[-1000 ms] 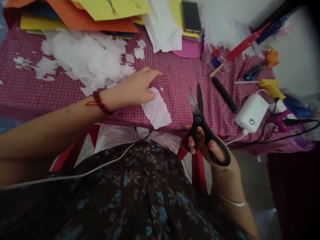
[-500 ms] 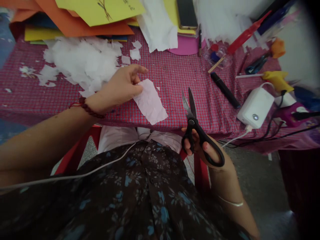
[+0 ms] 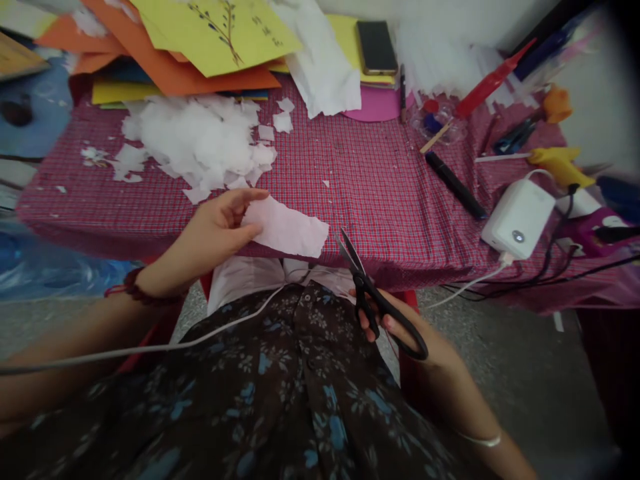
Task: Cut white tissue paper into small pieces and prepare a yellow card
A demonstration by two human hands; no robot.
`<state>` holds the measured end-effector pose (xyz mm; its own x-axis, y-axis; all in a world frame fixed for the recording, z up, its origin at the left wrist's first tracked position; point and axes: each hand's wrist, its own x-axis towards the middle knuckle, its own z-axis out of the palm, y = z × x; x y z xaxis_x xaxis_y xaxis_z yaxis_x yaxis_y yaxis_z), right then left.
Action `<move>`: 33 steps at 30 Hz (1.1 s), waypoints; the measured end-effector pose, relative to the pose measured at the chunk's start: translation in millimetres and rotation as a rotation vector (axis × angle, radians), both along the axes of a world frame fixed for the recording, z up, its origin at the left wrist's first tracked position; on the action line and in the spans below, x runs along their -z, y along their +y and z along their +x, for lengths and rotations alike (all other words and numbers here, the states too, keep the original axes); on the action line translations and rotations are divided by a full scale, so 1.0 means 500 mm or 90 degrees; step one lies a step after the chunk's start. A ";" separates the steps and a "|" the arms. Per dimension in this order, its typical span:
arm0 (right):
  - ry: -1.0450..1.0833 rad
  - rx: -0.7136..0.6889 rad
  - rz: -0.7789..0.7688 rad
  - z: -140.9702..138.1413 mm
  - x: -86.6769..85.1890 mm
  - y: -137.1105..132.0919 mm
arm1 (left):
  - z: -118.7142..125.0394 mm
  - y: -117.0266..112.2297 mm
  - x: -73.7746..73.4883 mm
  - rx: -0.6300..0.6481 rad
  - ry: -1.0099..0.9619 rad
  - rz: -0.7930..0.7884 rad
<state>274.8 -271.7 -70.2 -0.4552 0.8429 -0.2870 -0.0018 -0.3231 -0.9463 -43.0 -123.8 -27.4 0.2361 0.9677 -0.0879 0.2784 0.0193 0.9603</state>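
Note:
A pale strip of thin paper [image 3: 293,228] is pinched between the thumb and fingers of my left hand [image 3: 223,223], held over the table's front edge. My right hand [image 3: 383,320] has its fingers in the handle loops of black-handled scissors [image 3: 360,273]. The scissor blades are slightly apart and point up and left, just right of the strip's free end, not touching it. Beyond my left hand lies a heap of white paper scraps [image 3: 195,143], with a few small squares [image 3: 283,121] beside it.
Yellow sheets [image 3: 215,33] and orange sheets [image 3: 190,79] lie at the back left, near a white paper length [image 3: 325,73] and a phone [image 3: 377,48]. To the right are a black marker [image 3: 455,185], a white power bank [image 3: 520,217] with cables, and a yellow glue gun [image 3: 560,165].
My left hand has drawn the strip down and left, turning it nearly level. The scissors have moved left and down toward the strip's end, their blades closer together. The view has shifted slightly.

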 end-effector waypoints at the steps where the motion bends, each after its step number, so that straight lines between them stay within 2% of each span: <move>1: -0.011 0.000 -0.002 -0.004 -0.001 -0.002 | -0.003 -0.003 0.002 0.001 -0.002 0.001; 8: -0.051 -0.062 -0.020 -0.017 0.004 -0.007 | -0.028 -0.036 -0.006 0.018 0.006 -0.032; 10: -0.060 -0.059 -0.020 -0.013 0.008 -0.005 | -0.032 -0.027 -0.005 0.028 0.006 -0.030; 13: -0.075 -0.048 -0.020 -0.010 0.008 -0.002 | -0.024 0.016 -0.001 0.053 0.049 0.013; 15: -0.084 -0.047 -0.023 -0.011 0.005 0.001 | -0.010 0.053 -0.005 0.070 0.113 0.090; 18: -0.083 -0.046 -0.026 -0.017 0.001 0.001 | 0.017 0.087 -0.023 0.050 0.295 0.358; 20: -0.076 -0.044 -0.029 -0.019 -0.002 -0.003 | 0.033 0.081 -0.036 0.067 0.382 0.539; 22: -0.068 -0.046 -0.032 -0.017 -0.007 -0.008 | 0.044 0.050 -0.040 0.105 0.377 0.598; 24: -0.056 -0.040 -0.040 -0.012 -0.013 -0.015 | 0.049 0.003 -0.034 0.141 0.305 0.508; 25: -0.046 -0.042 -0.047 -0.008 -0.016 -0.017 | 0.051 -0.023 -0.026 0.155 0.258 0.406; 28: -0.020 -0.050 -0.075 0.004 -0.023 -0.019 | 0.054 -0.090 0.005 0.224 0.082 -0.043; 29: -0.017 -0.054 -0.082 0.008 -0.024 -0.016 | 0.056 -0.104 0.017 0.225 0.011 -0.168; 31: -0.016 -0.055 -0.090 0.012 -0.026 -0.006 | 0.062 -0.119 0.039 0.177 -0.134 -0.343; 33: -0.012 -0.063 -0.091 0.012 -0.028 0.012 | 0.071 -0.117 0.055 0.110 -0.265 -0.447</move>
<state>280.9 -265.8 -56.0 -0.5269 0.7444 -0.4102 0.0534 -0.4527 -0.8900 -7.6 -182.4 -54.9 0.5231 0.6672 -0.5303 -0.0425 0.6419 0.7656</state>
